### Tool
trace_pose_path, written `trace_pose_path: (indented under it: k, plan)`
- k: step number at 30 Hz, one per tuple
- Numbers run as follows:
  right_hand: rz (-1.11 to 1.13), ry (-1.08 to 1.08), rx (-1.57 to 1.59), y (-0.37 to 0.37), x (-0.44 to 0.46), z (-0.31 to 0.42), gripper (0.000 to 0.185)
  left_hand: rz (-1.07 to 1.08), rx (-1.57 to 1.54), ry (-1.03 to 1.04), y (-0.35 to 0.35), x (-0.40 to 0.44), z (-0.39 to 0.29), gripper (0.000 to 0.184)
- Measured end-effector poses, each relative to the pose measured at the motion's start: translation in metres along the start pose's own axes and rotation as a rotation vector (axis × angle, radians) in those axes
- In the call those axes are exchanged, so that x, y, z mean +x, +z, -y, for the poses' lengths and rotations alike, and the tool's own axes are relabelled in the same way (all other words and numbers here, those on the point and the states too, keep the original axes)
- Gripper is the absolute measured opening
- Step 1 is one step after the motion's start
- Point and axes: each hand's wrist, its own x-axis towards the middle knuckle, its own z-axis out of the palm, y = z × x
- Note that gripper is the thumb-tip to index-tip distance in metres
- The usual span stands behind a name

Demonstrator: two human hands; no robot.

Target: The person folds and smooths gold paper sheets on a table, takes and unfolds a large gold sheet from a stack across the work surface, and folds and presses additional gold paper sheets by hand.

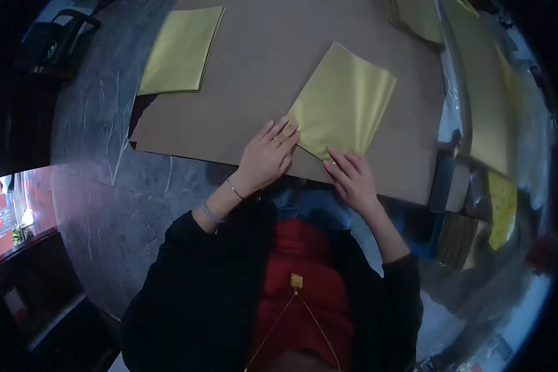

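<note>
So I've got a gold sheet (347, 93) sitting at a slant in front of me, over the big piece of brown cardboard (254, 74), with its near corner pointing down toward my chest. My right hand (351, 175) is on that near corner, fingers bunched and looking like they're pinching the edge of the sheet. My left hand (271, 152) is at the sheet's left corner, fingers lying close together with the tips at the edge; honestly can't tell whether the thumb is gripping anything under there. The sheet isn't totally flat either, it bows along the right side, so the shine runs in streaks. Off to the left on the same cardboard there's a small gold stack (183, 49), neatly lined up and well apart from my hands. The cardboard lies on a grey marbled table (105, 133) and its near edge runs just past my wrists. Over on the right there's more gold material (487, 118) near some crinkly clear plastic, plus a bundle of brownish sheets (457, 240) lower down, with a bright yellow piece (502, 211) just beside it.
</note>
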Motion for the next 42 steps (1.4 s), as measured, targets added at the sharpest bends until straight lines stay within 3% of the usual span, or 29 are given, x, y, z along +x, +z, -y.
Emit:
trace_pose_path:
  k: [11,16,17,21,26,30,42]
  plan:
    - [-0.044,0.017,0.002,0.001,0.002,0.002,0.051,-0.2,0.149,-0.13,0.024,0.004,-0.027,0.032]
    - [-0.061,0.026,0.09,0.003,0.001,-0.002,0.051,-0.107,-0.003,-0.182,0.037,0.016,-0.037,0.059]
    - [-0.087,0.056,0.025,0.002,0.0,0.002,0.042,-0.105,-0.011,-0.171,0.038,0.018,-0.04,0.059]
    - [-0.135,0.087,0.081,0.006,-0.01,0.002,0.042,-0.052,0.143,-0.229,0.041,0.023,-0.047,0.074]
    - [-0.025,0.251,-0.109,0.006,-0.02,0.007,0.047,0.056,0.176,-0.296,0.042,0.026,-0.053,0.088]
    - [0.017,0.343,-0.15,-0.003,-0.01,0.015,0.046,0.111,0.168,-0.318,0.037,0.035,-0.058,0.093]
    - [-0.141,0.639,-0.282,0.0,0.019,-0.015,0.045,0.226,0.246,-0.369,0.033,0.041,-0.065,0.095]
